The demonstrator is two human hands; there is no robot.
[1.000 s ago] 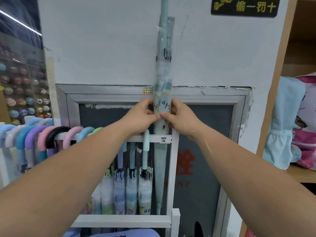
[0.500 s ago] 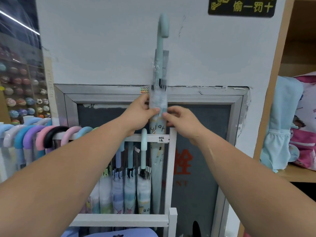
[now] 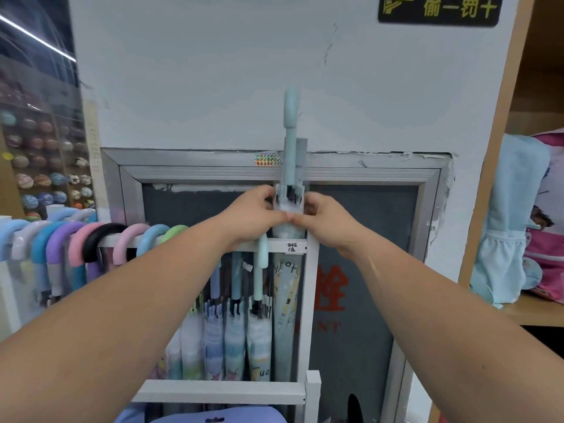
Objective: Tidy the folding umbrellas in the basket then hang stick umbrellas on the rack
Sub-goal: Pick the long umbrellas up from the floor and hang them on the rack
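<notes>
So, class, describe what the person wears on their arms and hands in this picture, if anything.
Nothing shows. The left arm and right arm are bare up to the frame's edge, with no sleeve in view. The left hand and right hand are ungloved; no watch, bracelet or ring is visible on the sides facing the camera.

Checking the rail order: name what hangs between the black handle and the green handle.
Head view: a pink handle, then a light blue handle, from black handle to green handle.
</notes>
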